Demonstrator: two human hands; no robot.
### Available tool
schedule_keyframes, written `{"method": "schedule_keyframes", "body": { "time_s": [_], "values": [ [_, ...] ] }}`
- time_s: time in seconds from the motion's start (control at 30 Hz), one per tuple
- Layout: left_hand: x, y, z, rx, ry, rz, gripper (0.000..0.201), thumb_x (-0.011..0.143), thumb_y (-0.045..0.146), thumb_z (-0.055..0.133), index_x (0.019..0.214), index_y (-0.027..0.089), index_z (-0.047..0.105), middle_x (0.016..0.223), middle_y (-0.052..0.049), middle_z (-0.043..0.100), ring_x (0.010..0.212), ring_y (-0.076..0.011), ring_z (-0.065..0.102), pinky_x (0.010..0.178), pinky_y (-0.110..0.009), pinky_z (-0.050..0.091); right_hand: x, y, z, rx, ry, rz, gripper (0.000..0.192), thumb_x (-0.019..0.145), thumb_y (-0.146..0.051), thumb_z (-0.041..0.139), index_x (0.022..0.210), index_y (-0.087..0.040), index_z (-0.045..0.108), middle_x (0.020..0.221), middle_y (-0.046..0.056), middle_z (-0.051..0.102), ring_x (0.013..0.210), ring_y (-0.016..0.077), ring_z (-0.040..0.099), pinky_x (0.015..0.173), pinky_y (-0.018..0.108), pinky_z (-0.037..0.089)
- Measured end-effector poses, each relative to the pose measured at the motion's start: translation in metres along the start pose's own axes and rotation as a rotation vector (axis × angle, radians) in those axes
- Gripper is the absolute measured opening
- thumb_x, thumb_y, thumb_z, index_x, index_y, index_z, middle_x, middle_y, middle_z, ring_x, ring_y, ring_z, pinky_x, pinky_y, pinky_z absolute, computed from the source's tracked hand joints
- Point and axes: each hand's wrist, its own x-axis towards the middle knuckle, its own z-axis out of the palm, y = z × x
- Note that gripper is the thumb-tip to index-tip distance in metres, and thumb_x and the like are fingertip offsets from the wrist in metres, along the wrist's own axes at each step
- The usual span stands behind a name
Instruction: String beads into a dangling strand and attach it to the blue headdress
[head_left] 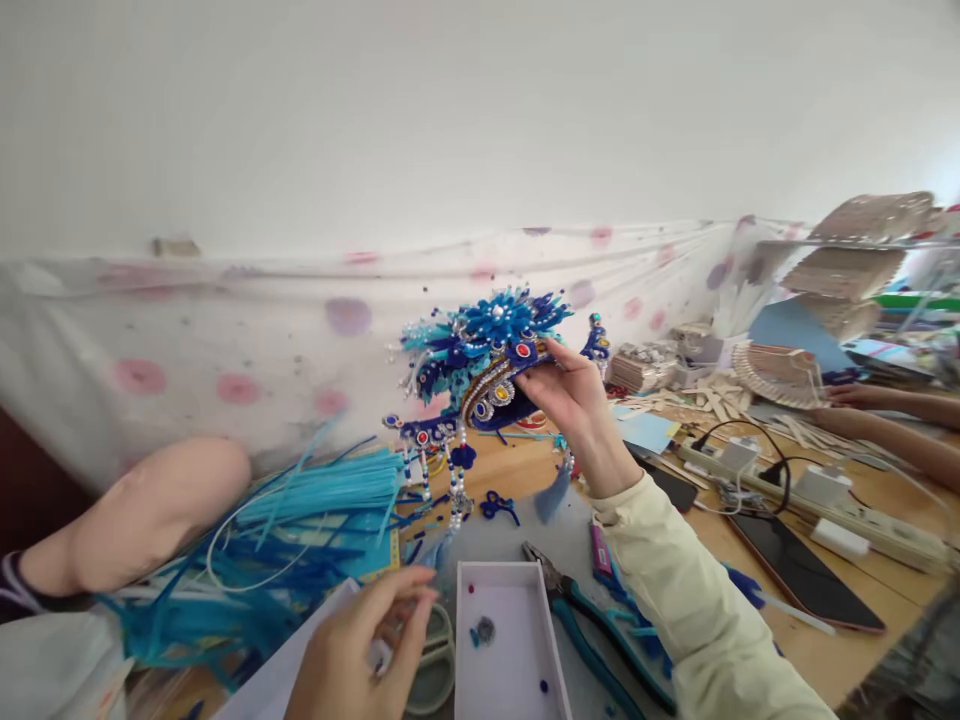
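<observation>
My right hand is closed on the rim of a blue beaded headdress, holding it up and tilted above the table. Blue flowers, pearls, and red and yellow stones cover the headdress, and beaded tassels hang from it. Low in the middle, my left hand is closed in a pinch, thumb and forefinger close together; whatever it may hold is too small to make out. Next to it are pale-handled scissors and a white tray with a few small beads. Pliers with teal handles lie right of the tray.
Blue chenille stems are heaped at left beside another person's bent arm. At right are a power strip, a phone, wooden sticks and another person's hands. A spotted plastic sheet covers the lower wall.
</observation>
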Motion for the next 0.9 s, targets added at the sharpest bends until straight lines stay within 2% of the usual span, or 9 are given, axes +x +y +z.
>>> {"method": "schedule_keyframes", "body": {
  "time_s": [0.13, 0.23, 0.33, 0.4, 0.47, 0.53, 0.63, 0.73, 0.9],
  "values": [
    [0.034, 0.009, 0.001, -0.022, 0.143, -0.022, 0.024, 0.085, 0.038, 0.058, 0.098, 0.024, 0.072, 0.099, -0.005, 0.077, 0.087, -0.0206, 0.074, 0.074, -0.026, 0.061, -0.006, 0.003, 0.015, 0.058, -0.154, -0.134, 0.036, 0.097, -0.012, 0.033, 0.099, -0.024, 0.067, 0.086, 0.001, 0.076, 0.087, 0.0150, 0.071, 0.086, 0.033, 0.058],
    [0.066, 0.018, 0.007, 0.022, 0.298, 0.050, 0.031, 0.085, 0.036, 0.056, 0.108, 0.019, 0.068, 0.111, -0.011, 0.073, 0.097, -0.0246, 0.071, 0.082, -0.036, 0.060, -0.012, 0.006, 0.023, 0.083, -0.227, -0.201, 0.037, 0.097, -0.013, 0.032, 0.104, -0.026, 0.066, 0.092, 0.000, 0.077, 0.093, 0.0133, 0.071, 0.092, 0.031, 0.056],
    [0.101, 0.028, 0.010, 0.072, 0.499, 0.175, 0.038, 0.084, 0.034, 0.059, 0.117, 0.016, 0.063, 0.122, -0.015, 0.067, 0.110, -0.0296, 0.064, 0.099, -0.048, 0.049, -0.020, 0.008, 0.030, 0.090, -0.275, -0.248, 0.035, 0.094, -0.012, 0.037, 0.104, -0.027, 0.067, 0.098, 0.000, 0.077, 0.100, 0.0128, 0.070, 0.100, 0.032, 0.051],
    [0.119, 0.034, 0.011, 0.076, 0.579, 0.210, 0.038, 0.083, 0.035, 0.061, 0.116, 0.016, 0.063, 0.125, -0.017, 0.064, 0.119, -0.0317, 0.058, 0.106, -0.050, 0.042, -0.026, 0.009, 0.032, 0.083, -0.294, -0.271, 0.032, 0.092, -0.013, 0.041, 0.103, -0.027, 0.068, 0.102, 0.001, 0.077, 0.105, 0.0139, 0.069, 0.105, 0.036, 0.048],
    [0.130, 0.039, 0.010, 0.053, 0.618, 0.206, 0.033, 0.083, 0.037, 0.061, 0.108, 0.016, 0.065, 0.118, -0.017, 0.065, 0.117, -0.0319, 0.057, 0.105, -0.049, 0.041, -0.033, 0.009, 0.032, 0.069, -0.305, -0.287, 0.030, 0.090, -0.013, 0.045, 0.103, -0.027, 0.068, 0.105, 0.002, 0.076, 0.109, 0.0163, 0.067, 0.108, 0.042, 0.045],
    [0.132, 0.043, 0.011, 0.003, 0.618, 0.181, 0.026, 0.084, 0.039, 0.060, 0.094, 0.016, 0.067, 0.102, -0.014, 0.069, 0.104, -0.0300, 0.061, 0.099, -0.047, 0.044, -0.040, 0.009, 0.031, 0.050, -0.313, -0.305, 0.029, 0.088, -0.014, 0.049, 0.104, -0.027, 0.069, 0.108, 0.002, 0.076, 0.112, 0.0190, 0.066, 0.110, 0.047, 0.043],
    [0.127, 0.043, 0.015, -0.125, 0.518, 0.133, 0.027, 0.083, 0.043, 0.061, 0.078, 0.017, 0.068, 0.082, -0.008, 0.070, 0.083, -0.0243, 0.065, 0.084, -0.038, 0.050, -0.048, 0.009, 0.026, 0.019, -0.318, -0.335, 0.026, 0.085, -0.017, 0.054, 0.103, -0.028, 0.069, 0.112, 0.004, 0.075, 0.115, 0.0225, 0.065, 0.111, 0.052, 0.041],
    [0.119, 0.041, 0.019, -0.271, 0.385, 0.078, 0.031, 0.080, 0.046, 0.063, 0.075, 0.016, 0.069, 0.074, -0.005, 0.070, 0.075, -0.0204, 0.065, 0.070, -0.030, 0.050, -0.055, 0.008, 0.018, -0.003, -0.308, -0.358, 0.025, 0.083, -0.019, 0.057, 0.102, -0.028, 0.070, 0.114, 0.004, 0.074, 0.118, 0.0244, 0.063, 0.112, 0.054, 0.039],
    [0.110, 0.038, 0.022, -0.397, 0.278, -0.050, 0.035, 0.077, 0.049, 0.065, 0.065, 0.016, 0.065, 0.066, -0.002, 0.063, 0.069, -0.0169, 0.059, 0.063, -0.026, 0.046, -0.063, 0.014, 0.005, -0.005, -0.266, -0.404, 0.023, 0.078, -0.022, 0.065, 0.100, -0.028, 0.072, 0.115, 0.004, 0.074, 0.125, 0.0259, 0.058, 0.115, 0.055, 0.034]
  ]
}}
